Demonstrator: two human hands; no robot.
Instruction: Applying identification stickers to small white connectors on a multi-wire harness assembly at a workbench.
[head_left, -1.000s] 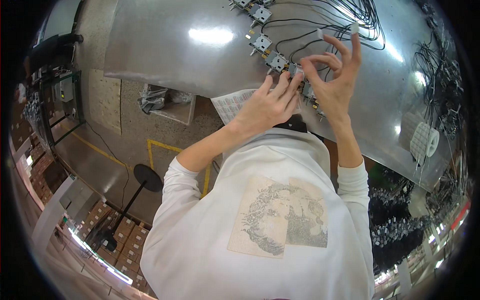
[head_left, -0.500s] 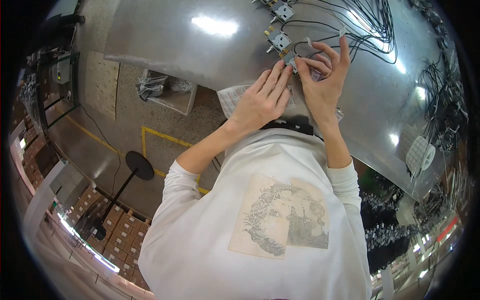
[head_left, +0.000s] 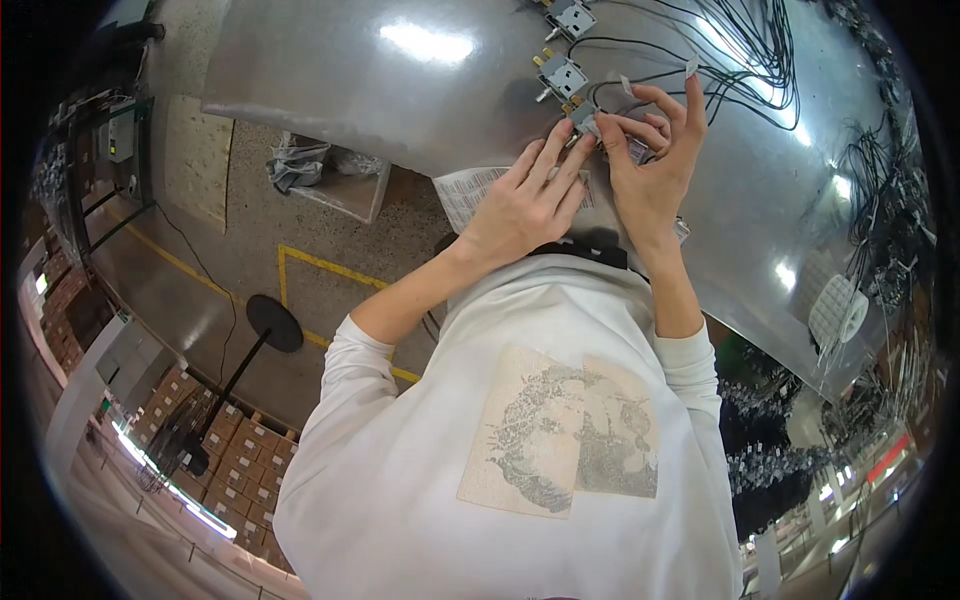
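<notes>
Two bare hands work at the near edge of a shiny sheet-metal table [head_left: 380,110], seen over a white long-sleeved top with a printed square on its front. At far left, beyond the table, lie a grey speckled floor [head_left: 230,260] with yellow painted lines, a round black stand base [head_left: 274,323] and a crumpled grey plastic bag in a shallow box [head_left: 315,165]. Further right, a white printed paper sheet [head_left: 465,190] sticks out over the table edge. The left hand [head_left: 520,205] lies flat on that sheet, fingers stretched and slightly spread, their tips touching a small grey metal switch unit with brass terminals [head_left: 585,120]; it grasps nothing. Just above, two more such units [head_left: 562,75] lie in a row, black wires [head_left: 720,60] trailing from them. The right hand [head_left: 650,165] pinches the near unit's right side between thumb and forefinger, its other fingers raised. At far right sits a white ribbed plastic piece [head_left: 838,310].
</notes>
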